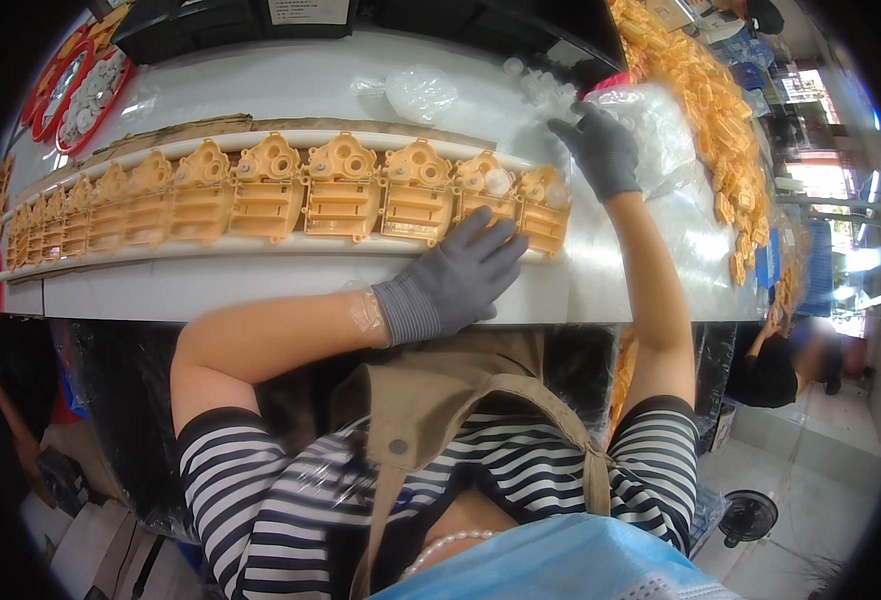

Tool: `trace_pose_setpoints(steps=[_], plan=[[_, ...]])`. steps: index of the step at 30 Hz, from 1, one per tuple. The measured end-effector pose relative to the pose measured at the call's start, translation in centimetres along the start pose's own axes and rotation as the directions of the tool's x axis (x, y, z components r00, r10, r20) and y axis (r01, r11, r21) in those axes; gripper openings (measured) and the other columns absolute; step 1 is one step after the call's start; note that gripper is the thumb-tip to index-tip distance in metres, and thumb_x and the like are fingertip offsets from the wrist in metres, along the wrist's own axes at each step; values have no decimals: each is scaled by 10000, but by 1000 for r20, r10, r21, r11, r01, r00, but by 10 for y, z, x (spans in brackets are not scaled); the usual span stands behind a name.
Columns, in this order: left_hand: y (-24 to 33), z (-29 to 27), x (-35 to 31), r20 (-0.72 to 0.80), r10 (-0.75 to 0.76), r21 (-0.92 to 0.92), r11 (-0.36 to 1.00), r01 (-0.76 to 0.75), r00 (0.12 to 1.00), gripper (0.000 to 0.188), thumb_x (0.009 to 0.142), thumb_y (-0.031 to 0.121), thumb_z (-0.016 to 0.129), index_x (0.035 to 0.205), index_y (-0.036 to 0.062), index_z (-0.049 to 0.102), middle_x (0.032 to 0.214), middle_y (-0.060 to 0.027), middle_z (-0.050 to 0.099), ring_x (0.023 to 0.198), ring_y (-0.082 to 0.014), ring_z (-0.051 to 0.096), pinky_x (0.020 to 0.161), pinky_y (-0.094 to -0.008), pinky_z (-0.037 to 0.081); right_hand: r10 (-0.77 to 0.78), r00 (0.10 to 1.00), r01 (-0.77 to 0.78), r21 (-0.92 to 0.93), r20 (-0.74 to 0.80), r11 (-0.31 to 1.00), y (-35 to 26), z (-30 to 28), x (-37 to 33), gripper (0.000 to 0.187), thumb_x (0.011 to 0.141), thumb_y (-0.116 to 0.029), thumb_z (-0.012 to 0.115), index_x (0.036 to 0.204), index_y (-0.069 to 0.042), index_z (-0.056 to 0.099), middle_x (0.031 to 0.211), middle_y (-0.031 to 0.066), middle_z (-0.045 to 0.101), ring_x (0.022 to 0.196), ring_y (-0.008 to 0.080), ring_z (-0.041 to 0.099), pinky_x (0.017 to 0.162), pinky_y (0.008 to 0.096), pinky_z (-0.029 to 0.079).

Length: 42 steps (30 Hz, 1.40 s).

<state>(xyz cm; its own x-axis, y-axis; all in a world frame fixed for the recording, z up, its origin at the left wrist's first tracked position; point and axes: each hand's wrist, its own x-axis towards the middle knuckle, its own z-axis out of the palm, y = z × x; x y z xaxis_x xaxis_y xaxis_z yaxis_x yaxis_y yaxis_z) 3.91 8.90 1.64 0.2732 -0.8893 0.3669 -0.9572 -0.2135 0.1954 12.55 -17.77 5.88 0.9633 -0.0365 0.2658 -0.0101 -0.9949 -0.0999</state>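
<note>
fingers [478, 224] of our left hand [446, 285] lie spread, clasping nothing visible, over the row's right-end orange plastic housings [544, 212], apparently steadying them; our right hand [606, 155] hangs beside translucent pieces [543, 90] far on the bench [621, 285], its grip unclear to us.

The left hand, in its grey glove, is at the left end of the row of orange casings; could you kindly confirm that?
Not quite: the grey-gloved left hand is at the right end of the row of orange casings, as the head view shows.
</note>
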Motion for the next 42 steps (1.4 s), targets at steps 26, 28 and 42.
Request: trace_pose_setpoints(steps=[26,28,42], plan=[[-3,3,-4,-49,24,-46,999,-26,999,508,743,336,673,1132,16,608,1345,-155,473,1329,-328,345,1142,-507,196,-634,770,636,-174,72,752,-116,10,57,102,785,-100,629,826,-156,705,862,18,643,891,240,599,744,373,494],[-3,2,-4,-37,25,-39,999,-26,999,505,747,336,668,1129,13,606,1345,-153,474,1327,-326,347,1143,-507,193,-618,784,621,-97,60,778,-118,11,53,97,775,-96,639,815,-156,704,863,22,646,899,238,602,738,379,494],[0,-1,-3,39,18,3,1000,-18,999,517,782,364,655,1197,59,600,1426,-156,421,1355,-332,328,1149,-511,177,-118,885,-448,893,450,46,-99,-7,43,292,899,-193,672,1152,-51,641,968,24,672,847,119,605,682,260,480]])
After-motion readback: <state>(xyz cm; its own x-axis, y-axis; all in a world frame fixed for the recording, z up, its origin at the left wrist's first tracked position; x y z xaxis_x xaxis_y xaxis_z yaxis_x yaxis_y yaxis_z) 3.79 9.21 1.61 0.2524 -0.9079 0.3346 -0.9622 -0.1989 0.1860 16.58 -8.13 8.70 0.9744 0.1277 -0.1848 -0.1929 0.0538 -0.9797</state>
